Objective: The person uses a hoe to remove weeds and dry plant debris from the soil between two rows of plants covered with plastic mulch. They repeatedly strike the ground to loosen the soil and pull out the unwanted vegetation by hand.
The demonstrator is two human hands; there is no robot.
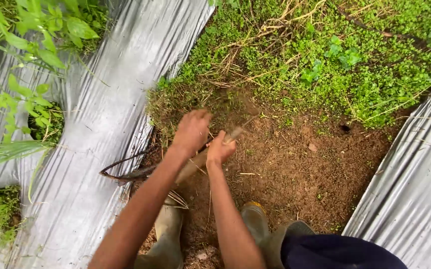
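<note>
My left hand [192, 130] and my right hand [220, 148] are both closed around a wooden tool handle [195, 164] that slants down toward my boots. The handle's far end [235, 132] pokes out past my right hand, and the tool's head is blurred over the weedy ground [235, 102] just ahead. Bare brown soil [295, 169] lies under and to the right of my hands. My two muddy rubber boots [168, 234] stand on that soil.
Silver plastic mulch sheets [91, 134] cover raised beds on the left and on the right [415, 184]. Leafy plants [31, 30] grow through holes in the left sheet. Low green weeds and dry stems [335, 60] fill the furrow ahead. A dark curved hose or root [126, 172] lies at the sheet's edge.
</note>
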